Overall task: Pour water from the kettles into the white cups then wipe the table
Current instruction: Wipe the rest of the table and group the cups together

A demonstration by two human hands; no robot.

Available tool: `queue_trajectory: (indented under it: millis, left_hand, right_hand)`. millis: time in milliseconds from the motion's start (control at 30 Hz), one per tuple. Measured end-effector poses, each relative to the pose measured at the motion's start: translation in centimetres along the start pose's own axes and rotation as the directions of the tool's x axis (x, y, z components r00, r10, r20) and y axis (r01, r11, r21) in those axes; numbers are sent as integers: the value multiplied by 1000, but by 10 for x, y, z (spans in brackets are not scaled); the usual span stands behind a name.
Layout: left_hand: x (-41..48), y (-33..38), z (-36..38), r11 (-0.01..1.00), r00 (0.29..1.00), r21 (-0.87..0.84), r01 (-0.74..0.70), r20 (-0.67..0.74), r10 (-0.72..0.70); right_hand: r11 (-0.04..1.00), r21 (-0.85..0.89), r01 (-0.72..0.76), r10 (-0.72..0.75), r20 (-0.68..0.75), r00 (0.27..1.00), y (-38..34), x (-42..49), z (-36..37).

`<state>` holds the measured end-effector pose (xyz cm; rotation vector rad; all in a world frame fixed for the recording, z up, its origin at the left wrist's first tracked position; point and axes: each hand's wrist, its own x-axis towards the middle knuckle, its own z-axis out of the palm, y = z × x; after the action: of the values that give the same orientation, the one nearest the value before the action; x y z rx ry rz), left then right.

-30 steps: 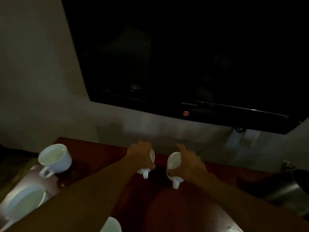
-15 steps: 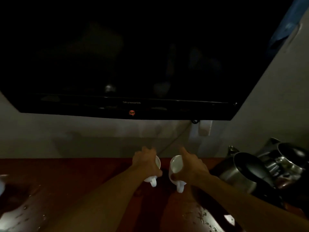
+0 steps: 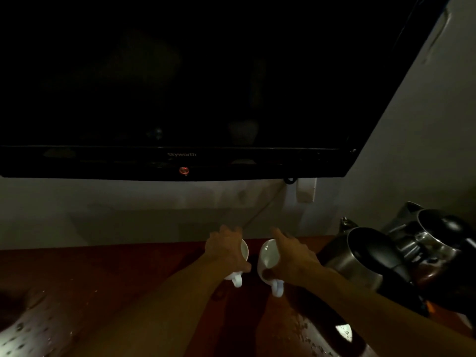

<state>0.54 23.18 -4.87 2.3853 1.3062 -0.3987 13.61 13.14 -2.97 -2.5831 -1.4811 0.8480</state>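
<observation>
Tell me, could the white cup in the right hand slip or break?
Probably slippery: the glossy white cup looks glazed, and droplets dot the reddish wooden table. Likely stiff, breakable ceramic. The right hand grips it tilted, so contents might spill.

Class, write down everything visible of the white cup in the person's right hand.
The white cup looks like glossy ceramic, with a loop handle pointing toward the camera. It is tilted, mouth facing left toward the second cup, a gap between them. The right hand grips its right side over the reddish table.
</observation>
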Motion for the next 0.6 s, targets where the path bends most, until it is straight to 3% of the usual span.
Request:
queue_trajectory:
  millis: [200,333,600]
  left_hand:
    - [-13,-13,-9,999,1000,-41,-23,-21,22]
    - [-38,-34,-31,998,998,-64,-15,-59,11]
    - [-153,-172,-44,975,963,-70,211,-156,-220]
  right_hand:
    - [995,-77,64,-66,-15,998,-12,-6,-11]
    - [972,-120,203,-216,-104,971,-37,-20,-20]
    - [881,-111,461,-467,-43,883,-148,-55,16]
